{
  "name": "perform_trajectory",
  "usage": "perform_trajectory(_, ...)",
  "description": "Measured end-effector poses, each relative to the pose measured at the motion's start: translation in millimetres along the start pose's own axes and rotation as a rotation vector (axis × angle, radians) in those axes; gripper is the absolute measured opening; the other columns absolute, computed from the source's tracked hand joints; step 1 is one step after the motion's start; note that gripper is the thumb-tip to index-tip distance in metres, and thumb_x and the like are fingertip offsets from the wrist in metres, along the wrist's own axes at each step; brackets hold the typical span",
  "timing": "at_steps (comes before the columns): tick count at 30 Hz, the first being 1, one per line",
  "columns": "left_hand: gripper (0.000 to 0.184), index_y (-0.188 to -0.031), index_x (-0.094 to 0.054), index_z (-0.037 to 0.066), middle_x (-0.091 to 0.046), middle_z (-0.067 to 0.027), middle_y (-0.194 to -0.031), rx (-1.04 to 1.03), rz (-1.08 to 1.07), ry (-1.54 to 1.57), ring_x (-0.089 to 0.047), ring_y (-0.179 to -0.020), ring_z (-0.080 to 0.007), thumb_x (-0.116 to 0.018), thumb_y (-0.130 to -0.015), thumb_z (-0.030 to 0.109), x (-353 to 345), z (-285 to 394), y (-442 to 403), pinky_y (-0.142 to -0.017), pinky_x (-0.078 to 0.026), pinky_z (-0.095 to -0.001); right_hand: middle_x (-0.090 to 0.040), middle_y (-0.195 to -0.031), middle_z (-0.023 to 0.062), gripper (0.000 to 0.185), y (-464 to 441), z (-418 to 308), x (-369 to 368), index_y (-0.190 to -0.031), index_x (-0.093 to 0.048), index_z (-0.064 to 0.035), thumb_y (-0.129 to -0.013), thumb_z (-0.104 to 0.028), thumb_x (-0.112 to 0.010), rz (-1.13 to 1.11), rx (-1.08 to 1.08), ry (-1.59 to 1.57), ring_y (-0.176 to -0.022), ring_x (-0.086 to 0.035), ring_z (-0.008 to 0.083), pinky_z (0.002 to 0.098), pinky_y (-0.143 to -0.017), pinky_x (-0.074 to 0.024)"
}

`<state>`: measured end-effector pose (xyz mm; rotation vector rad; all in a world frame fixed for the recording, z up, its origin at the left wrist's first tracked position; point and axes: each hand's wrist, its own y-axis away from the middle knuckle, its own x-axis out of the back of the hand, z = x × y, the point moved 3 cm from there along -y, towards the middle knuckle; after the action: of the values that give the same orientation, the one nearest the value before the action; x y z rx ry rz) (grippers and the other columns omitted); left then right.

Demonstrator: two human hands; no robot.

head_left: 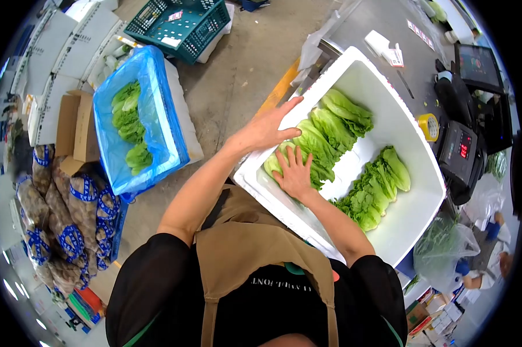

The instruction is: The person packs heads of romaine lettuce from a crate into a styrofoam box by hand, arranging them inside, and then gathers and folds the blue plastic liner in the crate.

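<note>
A white foam box (411, 124) stands open in front of me with two rows of green lettuce heads, one along its far left side (330, 128) and one toward the right (374, 196). My right hand (294, 173) lies spread on the lettuce at the near left end of the left row. Over the box's left rim is my left hand (267, 128), its fingers apart and its thumb pointing into the box beside the lettuce. Neither hand is closed round a head.
On the left, a blue-lined crate (177, 136) holds more lettuce, with a green crate (206, 32) beyond it. Net sacks (58, 214) lie at far left. Tape (428, 127) and a scale (458, 147) sit right of the box. A person (492, 260) is at far right.
</note>
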<state>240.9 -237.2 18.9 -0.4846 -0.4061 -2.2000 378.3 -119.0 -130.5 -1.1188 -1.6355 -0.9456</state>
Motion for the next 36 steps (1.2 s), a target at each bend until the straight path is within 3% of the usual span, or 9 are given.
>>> perform_trajectory(1, 0.073, -0.147, -0.024, 0.015, -0.052, -0.0248, -0.129, 0.052, -0.052, -0.017, -0.055, -0.112, -0.0394, -0.061, -0.086, 0.032, -1.0, 1.5, 3.1, -0.094, -0.043, -0.0425, -0.035, -0.142, 0.0202, 0.059, 0.2, 1.6, -2.5, -0.139, -0.041, -0.0172, -0.087, -0.044, -0.053, -0.018, 0.002, 0.017, -0.133, -0.028, 0.0418, 0.0723, -0.1, -0.0176)
perform_trajectory(12, 0.076, -0.148, -0.024, 0.027, -0.054, -0.0295, -0.11, 0.106, 0.186, -0.138, -0.063, -0.079, -0.0392, -0.055, -0.079, 0.026, -37.8, -17.7, -4.9, -0.067, -0.053, -0.0482, -0.045, -0.133, 0.0278, 0.051, 2.0, 24.7, -35.3, -0.12, -0.053, 0.0046, -0.087, -0.034, -0.051, -0.168, 0.054, 0.216, -0.126, -0.037, 0.0486, 0.0702, -0.1, -0.0214)
perform_trajectory(16, 0.075, -0.146, -0.026, 0.016, -0.052, -0.0288, -0.123, 0.019, 0.052, 0.134, -0.059, -0.098, -0.0429, -0.06, -0.081, 0.031, -1.3, -17.4, 23.9, -0.086, -0.048, -0.0494, -0.046, -0.133, 0.0273, 0.042, -2.4, 44.0, -45.2, -0.117, -0.057, 0.0056, -0.084, -0.021, -0.054, -0.305, -0.031, 0.22, -0.125, -0.039, 0.0463, 0.0645, -0.103, -0.0232)
perform_trajectory(21, 0.04, -0.118, -0.057, 0.002, -0.067, -0.0154, -0.097, -0.021, 0.486, 0.47, -0.065, -0.089, -0.0245, -0.062, -0.084, 0.023, 77.1, -129.6, 93.7, -0.079, -0.051, -0.0355, -0.061, -0.108, 0.0279, 0.033, -23.1, 10.8, 99.2, -0.115, -0.054, 0.0108, -0.088, -0.007, -0.058, -0.291, -0.316, -0.438, -0.104, -0.06, 0.0316, 0.0416, -0.087, -0.047)
perform_trajectory(23, 0.035, -0.112, -0.062, 0.001, -0.069, -0.0151, -0.095, 0.175, 0.962, 0.436, -0.065, -0.089, -0.0249, -0.062, -0.082, 0.02, 126.2, -206.3, 154.8, -0.081, -0.051, -0.0365, -0.063, -0.072, 0.0208, 0.034, -21.0, 42.4, 141.0, -0.11, -0.059, 0.009, -0.086, -0.015, -0.063, -0.118, -0.325, -0.157, -0.065, -0.06, 0.0254, 0.0378, -0.059, -0.0466)
perform_trajectory(25, 0.03, -0.103, -0.067, 0.004, -0.069, -0.0143, -0.099, 0.531, 1.212, 0.492, -0.065, -0.092, -0.0272, -0.064, -0.082, 0.024, 169.6, -315.7, 224.6, -0.084, -0.05, -0.0375, -0.067, -0.102, 0.0197, 0.022, -43.4, -52.0, 227.8, -0.105, -0.065, 0.0018, -0.088, -0.012, -0.061, -0.169, -0.339, 0.329, -0.09, -0.063, 0.034, 0.0416, -0.083, -0.0495)
perform_trajectory(30, 0.035, -0.1, -0.063, -0.008, -0.064, -0.0289, -0.101, 1.429, 1.458, 0.422, -0.063, -0.096, -0.0396, -0.061, -0.076, 0.017, 205.6, -491.7, 398.7, -0.085, -0.049, -0.0438, -0.068, -0.086, 0.0189, 0.028, -145.1, -243.7, 235.1, -0.091, -0.067, 0.0052, -0.09, -0.022, -0.062, 0.401, -0.056, 0.012, -0.075, -0.064, 0.0313, 0.0436, -0.065, -0.0503)
perform_trajectory(32, 0.036, -0.1, -0.063, -0.008, -0.063, -0.029, -0.105, 1.575, 1.508, 0.403, -0.061, -0.101, -0.0391, -0.061, -0.077, 0.019, 207.8, -515.7, 427.9, -0.089, -0.049, -0.0421, -0.063, -0.105, 0.0147, 0.027, -196.9, -279.5, 150.7, -0.114, -0.059, 0.004, -0.088, -0.002, -0.056, 0.131, 0.052, -0.256, -0.094, -0.061, 0.0243, 0.0317, -0.083, -0.0473)
perform_trajectory(36, 0.05, -0.112, -0.059, -0.006, -0.049, -0.0283, -0.129, 1.817, 1.223, 0.517, -0.049, -0.119, -0.0393, -0.064, -0.078, 0.029, 185.4, -600.3, 454.8, -0.1, -0.041, -0.0439, -0.052, -0.125, 0.0262, 0.045, -302.7, -435.5, -26.5, -0.123, -0.052, 0.004, -0.083, -0.012, -0.067, -0.385, 0.369, -0.519, -0.118, -0.048, 0.041, 0.0415, -0.1, -0.0385)
